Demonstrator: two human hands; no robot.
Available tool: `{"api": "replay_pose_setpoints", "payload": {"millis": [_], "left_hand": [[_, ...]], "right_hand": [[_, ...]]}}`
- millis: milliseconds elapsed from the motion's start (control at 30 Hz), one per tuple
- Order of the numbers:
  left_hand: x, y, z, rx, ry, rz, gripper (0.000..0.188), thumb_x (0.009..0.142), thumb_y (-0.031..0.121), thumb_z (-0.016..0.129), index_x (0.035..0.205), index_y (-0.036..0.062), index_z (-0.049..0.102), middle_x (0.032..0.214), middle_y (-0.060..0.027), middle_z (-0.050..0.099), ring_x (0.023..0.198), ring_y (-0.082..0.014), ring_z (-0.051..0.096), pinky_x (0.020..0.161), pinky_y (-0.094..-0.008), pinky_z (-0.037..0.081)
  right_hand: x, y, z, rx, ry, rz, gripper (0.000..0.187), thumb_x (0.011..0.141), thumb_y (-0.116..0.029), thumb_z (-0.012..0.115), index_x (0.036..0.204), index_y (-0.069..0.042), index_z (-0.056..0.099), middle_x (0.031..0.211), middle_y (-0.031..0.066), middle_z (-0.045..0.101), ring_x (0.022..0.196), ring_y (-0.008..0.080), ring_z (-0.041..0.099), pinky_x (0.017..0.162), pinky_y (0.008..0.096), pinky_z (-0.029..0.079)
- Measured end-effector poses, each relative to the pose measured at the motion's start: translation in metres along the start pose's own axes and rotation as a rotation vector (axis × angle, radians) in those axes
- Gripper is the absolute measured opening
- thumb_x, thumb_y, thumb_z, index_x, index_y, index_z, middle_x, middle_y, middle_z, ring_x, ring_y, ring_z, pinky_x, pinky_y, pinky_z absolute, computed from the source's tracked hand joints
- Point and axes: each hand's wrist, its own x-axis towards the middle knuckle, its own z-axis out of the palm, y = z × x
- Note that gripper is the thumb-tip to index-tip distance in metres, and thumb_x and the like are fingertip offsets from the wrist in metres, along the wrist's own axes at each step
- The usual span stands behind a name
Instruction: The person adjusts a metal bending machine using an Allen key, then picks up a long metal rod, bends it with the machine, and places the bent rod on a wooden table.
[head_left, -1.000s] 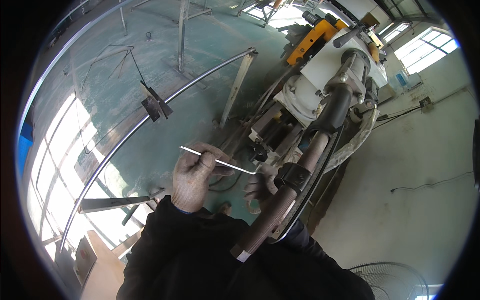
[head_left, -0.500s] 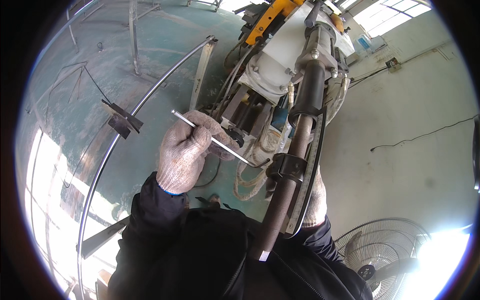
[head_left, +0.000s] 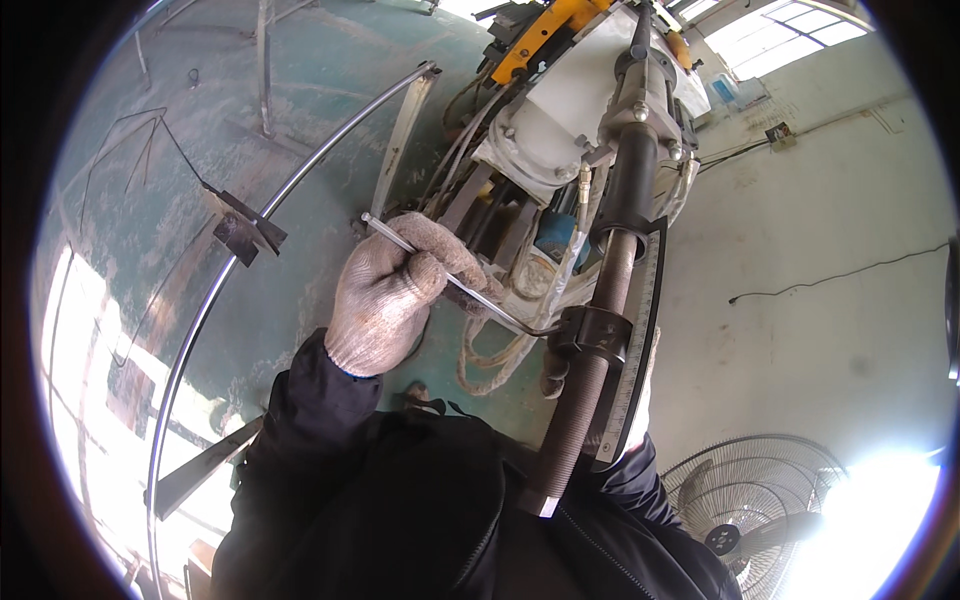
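Observation:
A silvery hex key (head_left: 478, 297) is pinched in my gloved left hand (head_left: 385, 300), between thumb and fingers. Its short bent end meets the left side of a black clamp collar (head_left: 592, 334); whether it sits in a screw head is too small to tell. The collar surrounds a long threaded rod (head_left: 573, 420). Behind the rod is my gloved right hand (head_left: 553, 375), mostly hidden, with fingertips showing on the rod's left just below the collar. It appears wrapped around the rod. A ruler scale (head_left: 634, 365) runs along the right side.
Ahead stands a machine with a white cylindrical housing (head_left: 540, 145), a black sleeve (head_left: 628, 185) and wrapped hoses (head_left: 487, 372). A curved metal tube (head_left: 205, 305) with a black bracket (head_left: 248, 235) arcs along the left. A fan (head_left: 745, 515) stands at lower right, by the wall (head_left: 800, 350).
My left hand has moved right with the hex key, whose bent end has gone from beside the collar's edge to against it. My right hand remains behind the rod.

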Motion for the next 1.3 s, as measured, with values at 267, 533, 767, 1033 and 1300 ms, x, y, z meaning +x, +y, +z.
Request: {"api": "replay_pose_setpoints", "payload": {"millis": [267,533,767,1033,1300], "left_hand": [[0.011,-0.003,0.001,0.005,-0.047,0.031,0.023,0.118,0.029,0.067,0.113,0.0064,0.063,0.099,-0.0131,0.073,0.097,-0.0328,0.081,0.079,-0.043,0.067],[0.035,0.009,0.029,-0.029,0.043,-0.077,0.029,0.116,0.035,0.07,0.118,0.0069,0.063,0.095,-0.0082,0.07,0.089,-0.0262,0.079,0.069,-0.0339,0.058],[0.018,0.008,0.044,0.027,0.057,0.083,0.032,0.118,0.037,0.067,0.118,0.0058,0.061,0.096,-0.0091,0.07,0.087,-0.0259,0.077,0.067,-0.0332,0.058],[0.005,0.027,0.05,0.237,0.105,0.02,0.037,0.118,0.042,0.065,0.115,0.0055,0.062,0.099,-0.0111,0.072,0.097,-0.0277,0.078,0.086,-0.041,0.06],[-0.002,0.015,0.064,-0.374,0.056,0.103,0.032,0.117,0.038,0.066,0.107,0.0079,0.063,0.094,-0.0063,0.061,0.091,-0.0257,0.066,0.101,-0.0522,0.054]], "right_hand": [[0.003,0.001,-0.005,0.048,-0.021,0.01,0.089,0.115,-0.075,0.041,0.153,0.003,0.06,0.121,0.0282,0.077,0.096,0.0412,0.079,0.083,0.0535,0.068],[0.011,0.007,-0.002,-0.063,-0.119,-0.056,0.084,0.116,-0.071,0.043,0.15,0.004,0.062,0.112,0.0251,0.075,0.09,0.0372,0.075,0.078,0.0495,0.065],[0.011,0.014,0.003,-0.046,-0.091,-0.095,0.081,0.116,-0.07,0.042,0.144,0.004,0.064,0.108,0.0239,0.074,0.087,0.0348,0.072,0.075,0.0478,0.062],[0.007,0.006,0.021,-0.001,-0.061,-0.025,0.079,0.117,-0.068,0.044,0.137,0.005,0.066,0.106,0.0269,0.076,0.086,0.039,0.078,0.073,0.0515,0.069],[0.008,0.015,0.027,0.32,-0.203,0.061,0.082,0.114,-0.073,0.049,0.143,0.002,0.065,0.125,0.0282,0.075,0.103,0.0455,0.079,0.084,0.0598,0.069]]}}
